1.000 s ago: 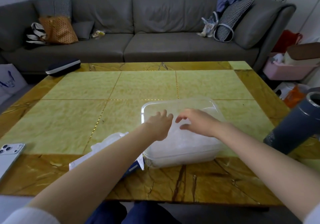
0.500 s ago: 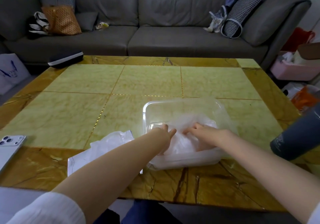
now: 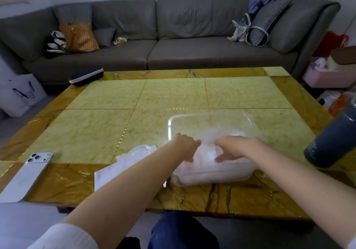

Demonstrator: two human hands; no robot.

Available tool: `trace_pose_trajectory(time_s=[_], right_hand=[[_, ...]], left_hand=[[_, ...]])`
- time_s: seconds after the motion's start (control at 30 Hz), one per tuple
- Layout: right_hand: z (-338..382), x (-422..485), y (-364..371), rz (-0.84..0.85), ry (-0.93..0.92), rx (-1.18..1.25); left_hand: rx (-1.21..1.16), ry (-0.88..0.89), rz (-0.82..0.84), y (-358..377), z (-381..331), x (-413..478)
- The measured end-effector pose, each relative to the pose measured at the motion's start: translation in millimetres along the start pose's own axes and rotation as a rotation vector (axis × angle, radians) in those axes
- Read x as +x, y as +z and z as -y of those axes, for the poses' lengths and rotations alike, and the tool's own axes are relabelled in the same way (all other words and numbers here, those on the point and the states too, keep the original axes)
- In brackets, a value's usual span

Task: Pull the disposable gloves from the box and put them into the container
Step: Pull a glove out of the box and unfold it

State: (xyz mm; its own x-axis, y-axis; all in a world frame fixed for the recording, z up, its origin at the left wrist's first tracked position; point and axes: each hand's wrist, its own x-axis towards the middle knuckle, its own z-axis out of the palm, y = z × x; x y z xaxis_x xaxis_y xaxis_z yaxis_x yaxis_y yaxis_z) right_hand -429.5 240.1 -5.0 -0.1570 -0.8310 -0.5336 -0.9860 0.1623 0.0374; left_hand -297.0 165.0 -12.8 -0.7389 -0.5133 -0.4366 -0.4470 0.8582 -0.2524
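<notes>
A clear plastic container (image 3: 210,116) stands on the near right part of the table. A heap of thin see-through gloves (image 3: 207,153) fills its near half. My left hand (image 3: 185,145) and my right hand (image 3: 231,148) are both inside it, side by side, fingers pointing down and pressing on the heap. The white glove box (image 3: 104,177) lies left of the container, partly hidden under my left forearm. Crumpled clear gloves (image 3: 134,155) stick out of its top.
A white phone (image 3: 27,173) lies at the table's near left edge. A dark grey bottle (image 3: 331,141) leans in at the right edge. A dark case (image 3: 86,76) sits on the far left corner. Behind the table is a grey sofa (image 3: 173,42).
Both hands dropped from above the container down into it and now press the gloves lower. The heap has flattened toward the near wall.
</notes>
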Motion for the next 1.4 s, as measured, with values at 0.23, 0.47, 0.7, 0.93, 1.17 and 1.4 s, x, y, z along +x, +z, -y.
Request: trace_pose_trajectory(time_s=[0.23,0.47,0.7,0.93,1.17,1.4], right_hand=[[72,-44,-27,-0.654,-0.194,0.265],[162,-33,-18,-0.596,-0.349,0.242],[185,-5,-8,-0.55,-0.189,0.126],[179,-11,-24,-0.599,-0.139,0.342],[164,-13,-37,-0.685,-0.042,0.326],[144,-27,-61,-0.742,-0.035,0.423]], left_hand=[[-0.36,-0.115,-0.643,1,47,-78],[-0.575,-0.405,-0.463,84,86,-131],[-0.757,-0.464,-0.304,133,76,-145],[-0.785,-0.461,-0.368,147,79,-144],[-0.77,-0.453,-0.403,152,81,-140],[-0.767,-0.443,-0.404,153,82,-140]])
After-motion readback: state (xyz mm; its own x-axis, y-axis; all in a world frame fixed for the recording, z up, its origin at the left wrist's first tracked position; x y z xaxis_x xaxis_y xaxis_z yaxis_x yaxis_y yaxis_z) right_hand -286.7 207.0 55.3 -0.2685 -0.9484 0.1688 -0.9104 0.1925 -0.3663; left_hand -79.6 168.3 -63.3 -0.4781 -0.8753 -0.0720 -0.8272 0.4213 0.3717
